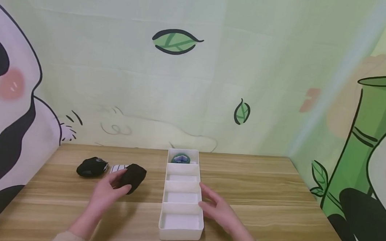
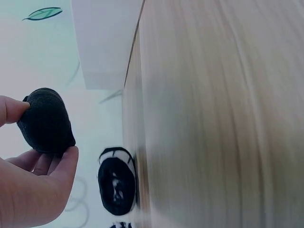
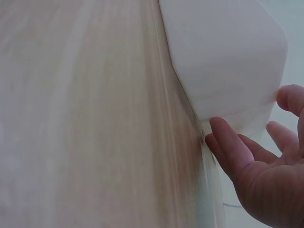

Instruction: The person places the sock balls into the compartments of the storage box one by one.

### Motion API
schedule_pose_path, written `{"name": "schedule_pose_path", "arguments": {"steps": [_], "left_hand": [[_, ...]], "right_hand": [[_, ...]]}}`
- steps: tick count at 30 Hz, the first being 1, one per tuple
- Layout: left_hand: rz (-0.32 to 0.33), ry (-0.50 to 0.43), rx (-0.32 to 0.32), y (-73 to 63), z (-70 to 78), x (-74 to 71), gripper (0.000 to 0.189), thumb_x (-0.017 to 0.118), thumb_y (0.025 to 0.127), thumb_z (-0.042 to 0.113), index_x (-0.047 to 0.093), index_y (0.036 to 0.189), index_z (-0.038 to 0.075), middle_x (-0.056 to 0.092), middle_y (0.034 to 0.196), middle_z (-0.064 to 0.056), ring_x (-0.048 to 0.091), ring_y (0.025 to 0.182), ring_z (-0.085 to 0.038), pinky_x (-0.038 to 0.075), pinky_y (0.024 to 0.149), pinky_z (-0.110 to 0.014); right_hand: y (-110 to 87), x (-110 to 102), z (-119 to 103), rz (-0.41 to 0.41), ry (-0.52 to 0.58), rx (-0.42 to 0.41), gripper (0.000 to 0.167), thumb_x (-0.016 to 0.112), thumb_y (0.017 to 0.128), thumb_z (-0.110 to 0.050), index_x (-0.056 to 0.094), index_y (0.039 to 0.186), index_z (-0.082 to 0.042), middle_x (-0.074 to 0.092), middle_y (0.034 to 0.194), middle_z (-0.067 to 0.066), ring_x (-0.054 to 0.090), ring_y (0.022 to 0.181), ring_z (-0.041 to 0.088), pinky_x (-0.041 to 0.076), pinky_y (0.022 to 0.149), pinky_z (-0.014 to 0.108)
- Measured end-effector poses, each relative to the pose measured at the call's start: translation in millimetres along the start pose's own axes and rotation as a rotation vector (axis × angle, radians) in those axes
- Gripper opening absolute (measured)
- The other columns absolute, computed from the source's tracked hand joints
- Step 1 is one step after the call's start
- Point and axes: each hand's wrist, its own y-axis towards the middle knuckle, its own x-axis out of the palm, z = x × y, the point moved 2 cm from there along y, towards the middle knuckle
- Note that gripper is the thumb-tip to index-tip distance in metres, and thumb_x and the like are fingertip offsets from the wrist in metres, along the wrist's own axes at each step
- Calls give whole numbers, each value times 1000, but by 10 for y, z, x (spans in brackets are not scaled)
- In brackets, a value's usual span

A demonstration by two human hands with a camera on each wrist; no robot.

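A bundled black sock [image 1: 132,178] is held above the table in my left hand [image 1: 105,192], pinched between thumb and fingers; the left wrist view shows this sock [image 2: 46,121] from the side. Behind it lies a white sock bundle with dark stripes [image 1: 117,168], partly hidden. Another black sock bundle [image 1: 92,167] rests farther left. My right hand [image 1: 219,211] lies along the right wall of a long white divided box [image 1: 181,235], its fingertips at that wall. In the box's farthest compartment sits a rolled green and blue sock [image 1: 180,158]; the nearer compartments show bare white floors.
The box stands lengthwise near the middle of the wood-grain table [image 1: 257,196]. A printed cloth backdrop [image 1: 214,81] with pandas, leaves and bamboo rises behind the table's far edge and along its sides.
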Motion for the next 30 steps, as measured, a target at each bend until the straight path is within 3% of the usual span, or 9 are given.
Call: {"name": "schedule_pose_path", "arguments": {"steps": [17,30], "left_hand": [[-6,-46,47,120,186,356,58,72,86,6,52,140,-2,61,127,-23,61,109,-31,50,86,-27],[2,-62,149,215,352,571,57,71,82,-1,54,136,-6,64,122,-25,62,110,-33,52,93,-38]], "right_hand": [[-3,13,-30,2,10,4,64,61,98,-8,31,155,-8,30,153,30,48,129,43,51,95,42],[-7,16,-26,-2,8,11,64,59,99,-8,29,156,-7,29,154,29,44,132,44,51,95,43]]}}
